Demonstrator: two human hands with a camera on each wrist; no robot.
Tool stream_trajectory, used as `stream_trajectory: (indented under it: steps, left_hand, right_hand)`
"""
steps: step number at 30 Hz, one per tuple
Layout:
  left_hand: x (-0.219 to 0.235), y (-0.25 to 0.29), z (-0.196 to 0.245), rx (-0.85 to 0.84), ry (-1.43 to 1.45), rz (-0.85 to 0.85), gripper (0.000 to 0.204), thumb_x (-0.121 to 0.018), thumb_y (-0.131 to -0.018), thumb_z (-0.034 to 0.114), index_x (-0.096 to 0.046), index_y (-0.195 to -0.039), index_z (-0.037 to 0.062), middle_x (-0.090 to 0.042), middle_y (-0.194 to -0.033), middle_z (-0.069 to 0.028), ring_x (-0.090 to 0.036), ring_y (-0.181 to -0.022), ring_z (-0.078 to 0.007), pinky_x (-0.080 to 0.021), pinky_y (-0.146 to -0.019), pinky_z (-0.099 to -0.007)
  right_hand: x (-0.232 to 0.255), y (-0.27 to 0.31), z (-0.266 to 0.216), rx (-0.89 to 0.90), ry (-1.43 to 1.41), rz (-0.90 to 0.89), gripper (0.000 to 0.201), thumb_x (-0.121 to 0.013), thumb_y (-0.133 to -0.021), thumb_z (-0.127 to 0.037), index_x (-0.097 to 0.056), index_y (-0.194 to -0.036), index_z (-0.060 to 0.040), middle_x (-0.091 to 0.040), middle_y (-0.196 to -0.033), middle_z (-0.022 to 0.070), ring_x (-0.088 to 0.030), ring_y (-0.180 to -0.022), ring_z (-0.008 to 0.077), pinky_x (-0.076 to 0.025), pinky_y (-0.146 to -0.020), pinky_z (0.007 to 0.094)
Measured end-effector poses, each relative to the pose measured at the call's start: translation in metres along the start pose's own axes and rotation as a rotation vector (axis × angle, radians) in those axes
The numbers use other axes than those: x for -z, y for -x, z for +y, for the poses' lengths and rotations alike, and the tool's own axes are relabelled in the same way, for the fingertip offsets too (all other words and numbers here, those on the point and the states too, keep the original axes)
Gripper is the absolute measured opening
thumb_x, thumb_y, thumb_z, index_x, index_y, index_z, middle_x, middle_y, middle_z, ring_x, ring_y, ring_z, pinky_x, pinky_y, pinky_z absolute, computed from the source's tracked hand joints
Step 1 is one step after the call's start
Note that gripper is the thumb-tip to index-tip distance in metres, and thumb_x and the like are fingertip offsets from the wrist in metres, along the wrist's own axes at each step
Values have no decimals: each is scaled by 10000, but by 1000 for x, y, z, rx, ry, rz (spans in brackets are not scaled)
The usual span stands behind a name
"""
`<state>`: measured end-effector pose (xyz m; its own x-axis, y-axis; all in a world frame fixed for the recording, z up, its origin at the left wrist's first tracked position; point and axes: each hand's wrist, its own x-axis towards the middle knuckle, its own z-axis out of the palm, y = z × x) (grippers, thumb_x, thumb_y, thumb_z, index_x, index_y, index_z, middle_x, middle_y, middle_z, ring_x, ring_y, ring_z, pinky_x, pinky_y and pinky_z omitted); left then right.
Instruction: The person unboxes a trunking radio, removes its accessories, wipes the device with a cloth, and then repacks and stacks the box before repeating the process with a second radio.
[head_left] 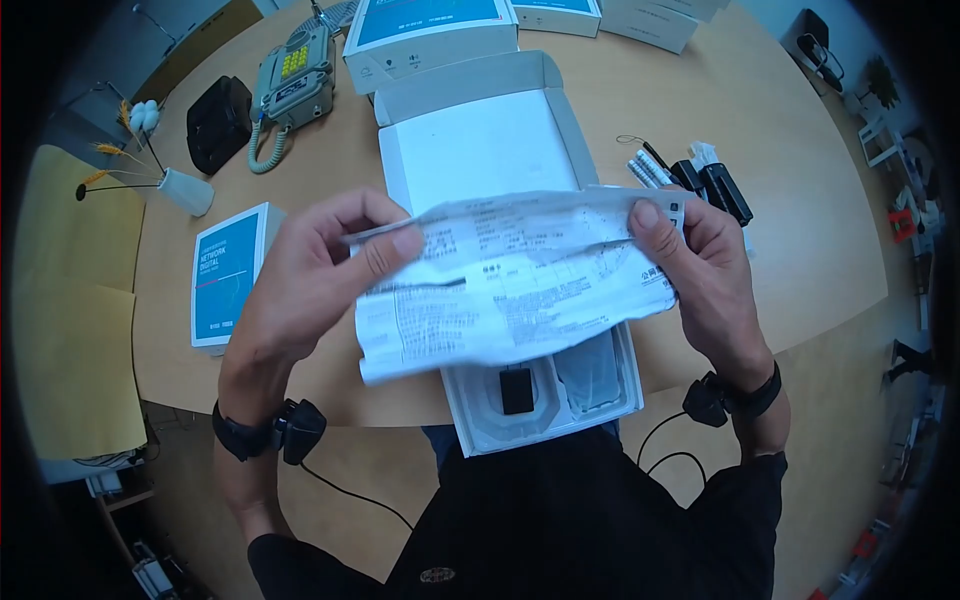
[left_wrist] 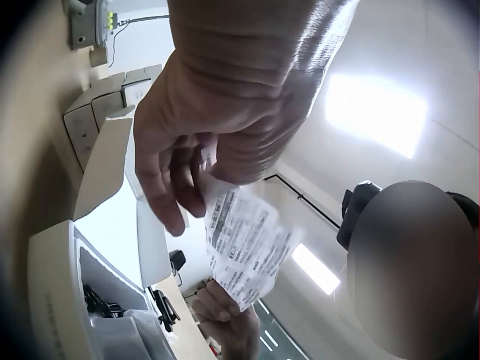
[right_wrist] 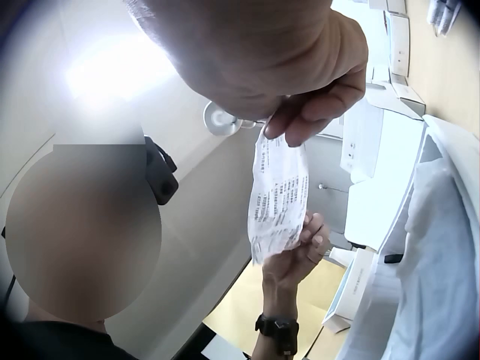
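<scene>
Creased white paper sheet with dark print [head_left: 510, 285]: held up above an open white cardboard box [head_left: 555, 434], spanning both hands. Left hand [head_left: 318, 270] clamped on its left edge between thumb and fingers; right hand [head_left: 712, 275] likewise on its upper right corner. In box: small black rectangular block [head_left: 516, 391]. On light wooden table [head_left: 810, 200], left of box: blue-and-white printed carton [head_left: 228, 280]; farther back, grey-green telephone with yellow keys [head_left: 298, 90].

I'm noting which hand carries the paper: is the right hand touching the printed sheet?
Touching. The head view shows the right hand holding the printed sheet at its right end, thumb lying over its face.
</scene>
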<state>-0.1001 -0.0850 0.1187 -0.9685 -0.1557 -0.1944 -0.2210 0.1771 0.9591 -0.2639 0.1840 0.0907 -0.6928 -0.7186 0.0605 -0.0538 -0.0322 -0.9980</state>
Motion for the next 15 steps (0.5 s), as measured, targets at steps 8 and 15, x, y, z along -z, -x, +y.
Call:
stream_trajectory:
  steps: [8,15]
  left_hand:
    - [-29,3,-19,-63,285,251,258,-689,-1013,256,-635,-1043,5,-707,-953,-58,-647,-831,-60,-522,-750,-222]
    - [-72,19,-21,-378,20,377,629,-762,-916,432,-503,-1270,-19,-563,-1285,-169,-564,-1164,-222,-429,-1024,-369]
  right_hand:
    - [-3,4,14,116,112,50,320,-672,-1018,-283,-700,-1121,19,-723,-914,80,-681,-805,98,-555,-702,244]
    - [-34,35,13,220,162,-187,394,-617,-1014,-98,-563,-1387,14,-732,-1097,155,-713,-966,196,-554,-848,302]
